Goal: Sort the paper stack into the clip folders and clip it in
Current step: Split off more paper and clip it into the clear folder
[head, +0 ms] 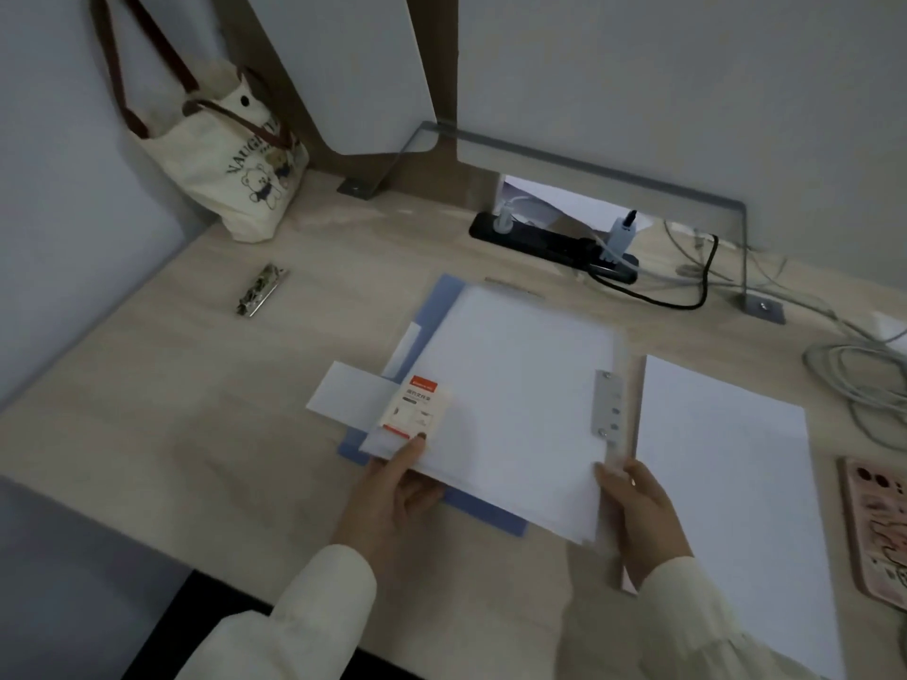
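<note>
A sheaf of white paper (515,385) lies in an open clip folder whose metal clip bar (607,407) runs along the paper's right edge. A blue folder (483,507) shows underneath at the left and front. My left hand (392,493) pinches the sheaf's near left corner, thumb on top beside a small red-and-white label card (417,409). My right hand (638,512) grips the near right edge by the folder's spine. The paper stack (726,483) lies to the right on the desk.
A canvas tote bag (235,174) leans at the back left. A small patterned clip (260,289) lies on the desk. A black power strip (549,240) and loose cables (854,375) sit at the back right. A pink phone (878,527) rests at the right edge.
</note>
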The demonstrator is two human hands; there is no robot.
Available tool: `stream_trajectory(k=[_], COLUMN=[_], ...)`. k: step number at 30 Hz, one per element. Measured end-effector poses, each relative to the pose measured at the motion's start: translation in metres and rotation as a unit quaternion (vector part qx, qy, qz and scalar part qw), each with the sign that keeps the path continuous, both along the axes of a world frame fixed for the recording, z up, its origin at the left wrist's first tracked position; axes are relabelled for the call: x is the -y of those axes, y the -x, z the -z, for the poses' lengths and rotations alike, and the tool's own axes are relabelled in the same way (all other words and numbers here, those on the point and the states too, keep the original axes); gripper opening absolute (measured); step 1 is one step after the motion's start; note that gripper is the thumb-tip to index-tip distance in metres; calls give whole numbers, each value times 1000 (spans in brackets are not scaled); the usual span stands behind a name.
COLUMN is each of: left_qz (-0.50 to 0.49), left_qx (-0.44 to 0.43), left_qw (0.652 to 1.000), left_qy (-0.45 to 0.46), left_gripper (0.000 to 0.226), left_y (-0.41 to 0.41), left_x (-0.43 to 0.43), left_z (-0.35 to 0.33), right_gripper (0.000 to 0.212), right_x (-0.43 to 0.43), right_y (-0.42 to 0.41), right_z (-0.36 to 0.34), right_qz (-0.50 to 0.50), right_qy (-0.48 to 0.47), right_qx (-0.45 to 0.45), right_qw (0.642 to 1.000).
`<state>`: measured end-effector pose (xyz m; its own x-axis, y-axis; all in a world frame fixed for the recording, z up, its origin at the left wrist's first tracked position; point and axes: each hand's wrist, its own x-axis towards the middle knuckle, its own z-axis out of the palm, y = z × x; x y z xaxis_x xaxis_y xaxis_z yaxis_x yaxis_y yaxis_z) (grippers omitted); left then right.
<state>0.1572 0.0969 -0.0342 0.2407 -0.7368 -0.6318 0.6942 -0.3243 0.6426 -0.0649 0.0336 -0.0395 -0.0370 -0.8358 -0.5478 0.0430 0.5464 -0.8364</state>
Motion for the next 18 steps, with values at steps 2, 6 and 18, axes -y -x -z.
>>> stream_trajectory(k=[2,6,18], left_qz=[8,-17,-197], left_qx=[-24,-26,66], left_qw=[999,999,976], left_qy=[19,29,60], left_gripper=[21,19,26], left_y=[10,11,-153], left_x=[4,7,-79], left_z=[-7,-19,-38], right_gripper=[9,4,6], right_x=[-4,-15,-2], right_y=[-10,-33,-174], right_z=[-9,-21,-16], right_qz=[-7,-4,-304], right_qy=[12,17,95], right_qx=[22,50,-208], right_qw=[1000,999,925])
